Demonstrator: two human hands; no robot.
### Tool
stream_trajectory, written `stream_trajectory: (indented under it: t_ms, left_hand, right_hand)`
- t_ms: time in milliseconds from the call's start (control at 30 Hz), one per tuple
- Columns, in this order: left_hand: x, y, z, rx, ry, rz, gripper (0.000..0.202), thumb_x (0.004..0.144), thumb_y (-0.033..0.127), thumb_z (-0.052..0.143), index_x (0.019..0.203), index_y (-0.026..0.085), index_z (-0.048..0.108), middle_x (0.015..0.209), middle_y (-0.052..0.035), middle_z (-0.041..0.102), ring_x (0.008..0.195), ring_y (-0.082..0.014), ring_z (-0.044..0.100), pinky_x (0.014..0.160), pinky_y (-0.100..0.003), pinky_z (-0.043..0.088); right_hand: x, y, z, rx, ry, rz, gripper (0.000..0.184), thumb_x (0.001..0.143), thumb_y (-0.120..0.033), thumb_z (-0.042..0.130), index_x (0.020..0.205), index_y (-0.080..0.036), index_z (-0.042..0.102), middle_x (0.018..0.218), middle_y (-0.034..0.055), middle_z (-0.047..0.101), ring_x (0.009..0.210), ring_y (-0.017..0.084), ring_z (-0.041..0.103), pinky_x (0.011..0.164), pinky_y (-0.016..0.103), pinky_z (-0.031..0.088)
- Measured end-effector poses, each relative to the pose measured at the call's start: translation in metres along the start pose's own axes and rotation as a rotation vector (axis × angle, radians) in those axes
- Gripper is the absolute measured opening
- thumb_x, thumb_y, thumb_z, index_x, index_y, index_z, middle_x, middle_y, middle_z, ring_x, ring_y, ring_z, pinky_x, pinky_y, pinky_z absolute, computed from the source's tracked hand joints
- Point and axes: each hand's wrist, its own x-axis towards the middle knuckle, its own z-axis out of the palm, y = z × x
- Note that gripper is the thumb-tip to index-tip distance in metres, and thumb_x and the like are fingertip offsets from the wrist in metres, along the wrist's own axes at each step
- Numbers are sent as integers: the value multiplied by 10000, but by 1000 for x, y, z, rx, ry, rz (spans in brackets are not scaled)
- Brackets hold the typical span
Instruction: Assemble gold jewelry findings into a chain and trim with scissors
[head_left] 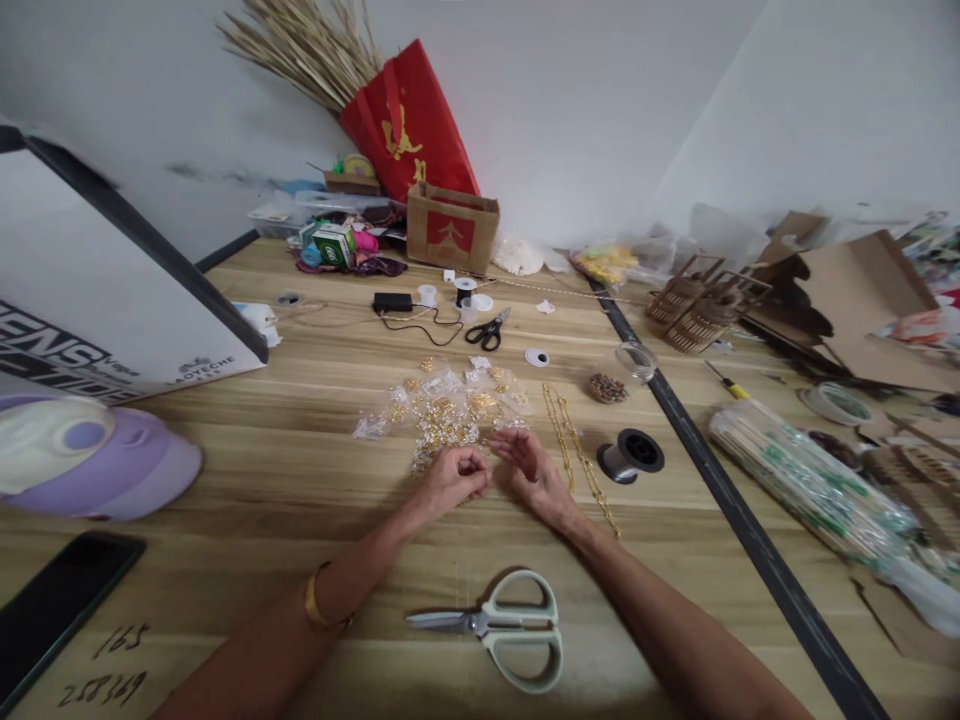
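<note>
My left hand (452, 478) has its fingertips pinched together at the near edge of a pile of small gold and clear beads (444, 418). Whatever lies in that pinch is too small to make out. Facing it, my right hand (534, 478) is held with fingers stretched and apart from the thumb, beside the pile; I see nothing held in it. A gold beaded chain (564, 438) lies just right of this hand. Further right stands a spool of thin wire (628, 457). Large cream-handled scissors (517, 630) lie closer to me, between my forearms.
Behind the pile are black-handled scissors (489, 330), a black cable box (392, 302) and small spools (464, 290). A bead dish (606, 388) sits right. Bagged sticks (810, 490) lie beyond the black strip (720, 480). A phone (67, 600) and white box (112, 290) are left.
</note>
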Motion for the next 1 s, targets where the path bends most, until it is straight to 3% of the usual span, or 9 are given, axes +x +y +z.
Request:
stream_trajectory:
  t_ms: [133,233,367,700,1000]
  left_hand:
    - [0,-1,0,8,2,-9,126,643,217,646,643,127,558,504,26,567,448,-76,506,478,-195,409]
    - [0,-1,-1,5,-3,-1,134,655,236,645,660,125,569,518,21,575,463,-79,518,490,-198,421]
    - [-1,1,-1,-11,-14,-3,147,662,253,650,675,121,586,533,16,582,482,-82,529,504,-202,434]
    - [-1,1,0,-37,22,-20,162,661,258,665,684,118,586,543,10,596,496,-91,556,511,-208,455]
    - [-1,0,2,-46,74,11,178,660,267,672,651,128,561,548,7,604,503,-99,569,510,-216,464]
  right_hand:
    - [-2,-1,-1,-106,35,31,273,853,-308,538,1106,-228,478,1127,81,567,1076,191,551,980,391,421]
    - [-2,-1,-3,-275,85,67,175,847,-301,537,986,-195,548,948,63,627,897,178,600,821,324,494]
    - [-2,-1,-6,-450,139,51,131,830,-291,546,859,-179,606,790,45,643,734,169,584,677,286,476]
    - [-3,-12,-3,-589,106,35,150,831,-267,535,767,-166,626,698,26,611,642,149,530,597,250,400]
    - [-5,-16,-2,-666,60,-104,149,839,-276,541,745,-181,608,703,34,563,681,160,527,623,274,417]
